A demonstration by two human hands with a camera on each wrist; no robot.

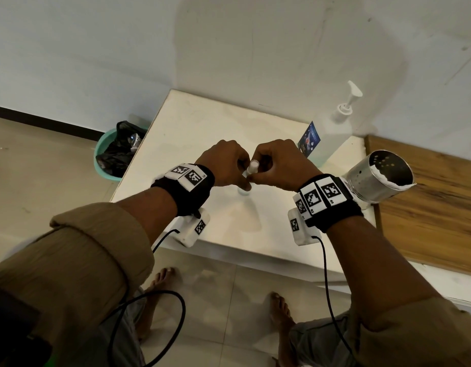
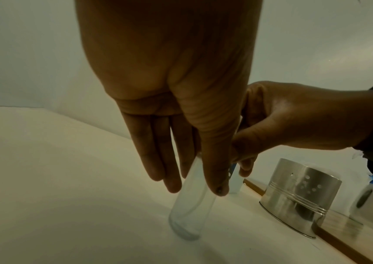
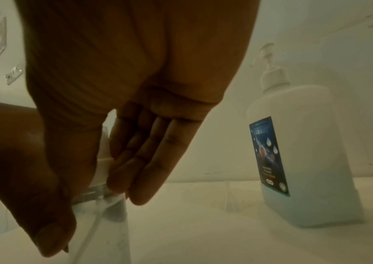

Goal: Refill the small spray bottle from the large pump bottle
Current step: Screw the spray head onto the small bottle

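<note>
The small clear spray bottle (image 1: 243, 192) stands upright on the white table (image 1: 202, 123). My left hand (image 1: 238, 172) holds its body between thumb and straight fingers, as the left wrist view shows on the bottle (image 2: 189, 210). My right hand (image 1: 263, 169) pinches the white spray head (image 1: 253, 166) on top, and the right wrist view shows my fingers round that head (image 3: 102, 171) with the dip tube inside the bottle. The large white pump bottle (image 1: 332, 131) with a blue label stands at the back right, untouched, also seen as the pump bottle (image 3: 305, 160).
A perforated steel cup (image 1: 380, 178) stands right of my right wrist, at the edge of a wooden board (image 1: 427, 207). A green bin (image 1: 118, 154) with a black bag sits on the floor left of the table. A faint clear cone-like thing (image 3: 228, 196) lies before the pump bottle.
</note>
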